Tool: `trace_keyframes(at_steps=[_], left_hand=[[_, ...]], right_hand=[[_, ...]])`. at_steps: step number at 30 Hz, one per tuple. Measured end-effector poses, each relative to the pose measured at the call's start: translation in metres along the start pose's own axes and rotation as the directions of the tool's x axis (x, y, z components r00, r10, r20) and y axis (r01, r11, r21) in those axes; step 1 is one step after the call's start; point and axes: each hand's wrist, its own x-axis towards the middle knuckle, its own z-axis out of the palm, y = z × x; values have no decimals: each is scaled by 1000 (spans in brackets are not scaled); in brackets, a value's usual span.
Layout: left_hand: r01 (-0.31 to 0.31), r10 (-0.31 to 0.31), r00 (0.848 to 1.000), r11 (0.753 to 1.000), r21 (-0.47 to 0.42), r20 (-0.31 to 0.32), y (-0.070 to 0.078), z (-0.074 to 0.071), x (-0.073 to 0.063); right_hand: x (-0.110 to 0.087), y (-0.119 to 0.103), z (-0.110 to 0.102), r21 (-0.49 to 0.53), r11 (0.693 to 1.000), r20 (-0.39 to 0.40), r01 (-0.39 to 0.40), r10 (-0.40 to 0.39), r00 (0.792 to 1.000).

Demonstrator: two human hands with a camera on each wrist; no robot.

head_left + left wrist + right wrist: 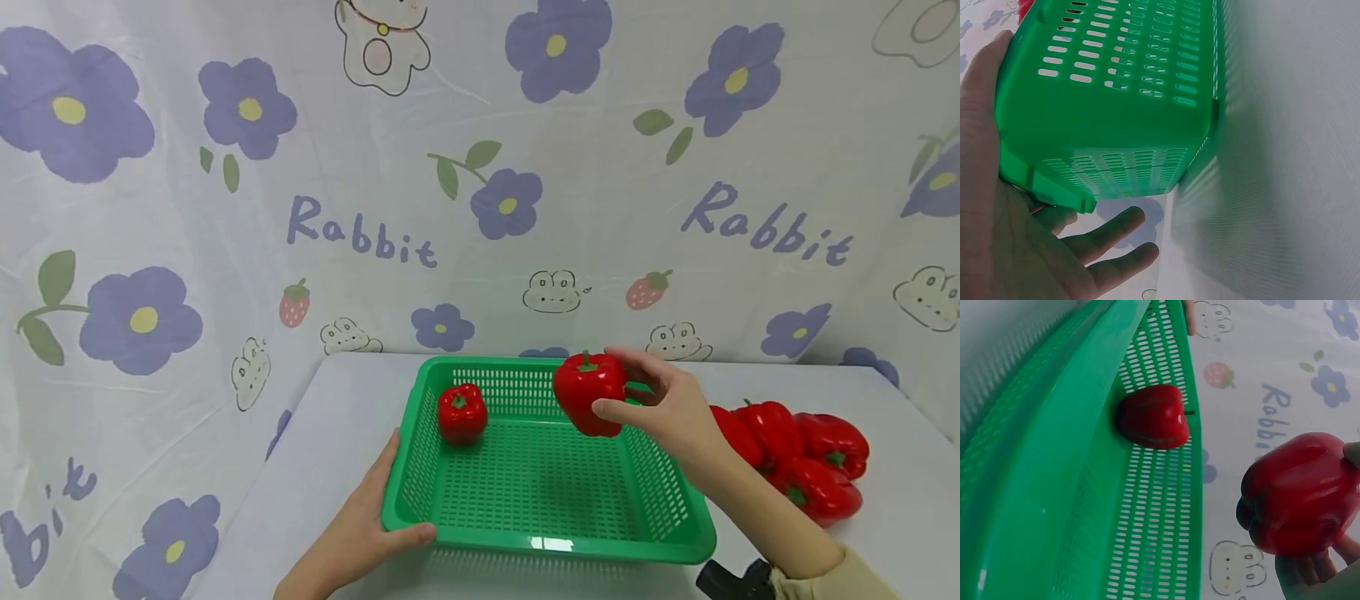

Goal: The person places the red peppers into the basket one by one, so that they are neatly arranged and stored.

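My right hand [675, 408] holds a red bell pepper [588, 398] by its side between thumb and fingers, stem up, over the right back part of a green plastic basket [480, 537]. In the right wrist view, the held pepper [1300, 494] shows its lobed bottom end. Another red bell pepper [462, 417] stands inside the basket near its back left corner. My left hand [360, 525] grips the basket's left front corner, thumb at the rim. Below that rim, in the left wrist view, several fingers [1107, 234] stretch out beside the outer wall.
Several more red bell peppers [817, 487] lie in a cluster on the white table [330, 417] right of the basket, partly behind my right forearm. A patterned cloth [600, 225] hangs behind the table. A black device [735, 581] sits at my right wrist.
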Motion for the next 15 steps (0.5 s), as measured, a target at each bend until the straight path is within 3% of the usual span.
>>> trace_keyframes(at_steps=[9,15], left_hand=[[19,-19,1000,1000,-13,3,1,0,1],[17,-17,1000,1000,3,-1,1,1,1]], right_hand=[[21,10,12,-55,998,47,-3,5,999],[32,10,23,-17,999,54,-36,37,998]])
